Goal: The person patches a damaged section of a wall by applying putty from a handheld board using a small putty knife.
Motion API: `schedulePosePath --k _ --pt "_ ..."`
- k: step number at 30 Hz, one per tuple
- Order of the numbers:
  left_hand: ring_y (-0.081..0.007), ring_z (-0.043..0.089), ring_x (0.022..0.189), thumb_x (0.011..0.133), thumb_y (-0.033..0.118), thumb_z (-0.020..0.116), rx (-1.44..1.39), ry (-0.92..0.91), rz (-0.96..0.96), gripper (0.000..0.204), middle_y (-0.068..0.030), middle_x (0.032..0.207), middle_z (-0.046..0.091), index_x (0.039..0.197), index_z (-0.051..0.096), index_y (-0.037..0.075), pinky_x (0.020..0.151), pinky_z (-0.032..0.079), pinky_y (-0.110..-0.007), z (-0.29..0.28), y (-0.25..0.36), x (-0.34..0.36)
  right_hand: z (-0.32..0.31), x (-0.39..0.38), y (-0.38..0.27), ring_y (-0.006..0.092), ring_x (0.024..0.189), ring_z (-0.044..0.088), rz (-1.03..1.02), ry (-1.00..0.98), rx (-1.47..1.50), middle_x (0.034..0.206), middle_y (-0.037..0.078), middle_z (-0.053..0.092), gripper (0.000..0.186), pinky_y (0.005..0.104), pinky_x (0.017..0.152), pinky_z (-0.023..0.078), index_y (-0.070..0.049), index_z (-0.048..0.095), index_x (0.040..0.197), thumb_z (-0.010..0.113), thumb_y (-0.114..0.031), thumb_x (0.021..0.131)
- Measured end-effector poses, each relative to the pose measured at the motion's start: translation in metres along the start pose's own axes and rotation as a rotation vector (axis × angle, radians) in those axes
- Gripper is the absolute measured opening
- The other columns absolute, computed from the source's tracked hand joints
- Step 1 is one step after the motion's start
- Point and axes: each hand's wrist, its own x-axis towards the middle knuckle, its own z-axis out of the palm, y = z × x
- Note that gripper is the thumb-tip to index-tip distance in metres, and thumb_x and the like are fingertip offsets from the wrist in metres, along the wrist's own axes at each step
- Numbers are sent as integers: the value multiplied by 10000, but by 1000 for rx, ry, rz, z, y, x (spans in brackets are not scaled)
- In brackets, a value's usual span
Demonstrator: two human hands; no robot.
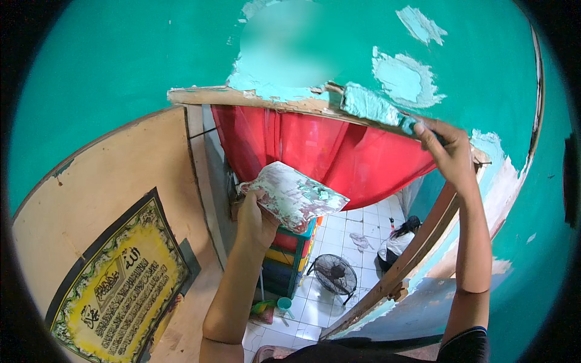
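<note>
My right hand (449, 151) is raised at the upper right, closed round the handle of a putty knife (370, 104). Pale green filler coats the knife's wide blade, which lies along the top beam of the wooden door frame (266, 101). Lower and left of it, my left hand (259, 219) grips a flat board (296, 195) by its near left edge. Whitish and green filler is smeared over the board. Above the beam, the green wall (169, 54) carries rough filler patches (407, 78), and a larger patch (266, 66) meets the beam, partly blurred.
A red curtain (302, 139) hangs below the beam. Through the doorway are a black fan (334, 273), a colourful drawer unit (281, 266), a teal dipper (284, 304) and a person (399, 242) low on the tiled floor. A yellow, black-bordered wall hanging (121, 284) is at left.
</note>
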Motion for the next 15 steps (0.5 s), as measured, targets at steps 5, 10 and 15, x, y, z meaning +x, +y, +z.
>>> schedulePosePath --k 5,10,15 --pt "-270 625 1145 960 142 446 20 20 -15 386 -119 1268 604 1318 480 1 985 520 -446 -5 -39 -27 18 -68 29 104 695 591 13 -10 121 745 83 682 276 282 634 467 2 745 1074 732 -233 929" --pt "-277 589 1199 950 168 471 70 126 -37 432 -129 1319 579 1352 466 11 1041 477 -454 -10 -90 -62 15 -159 53 85 669 561 270 -51 263 764 56 671 267 259 610 456 -8 734 1138 713 -189 944" --pt "-290 532 1272 945 193 481 98 266 -133 479 -127 1364 552 1390 449 19 1094 419 -461 -39 -146 -100 -8 -264 78 91 735 624 577 -151 331 797 72 695 265 272 673 510 -7 724 1160 705 -165 948"
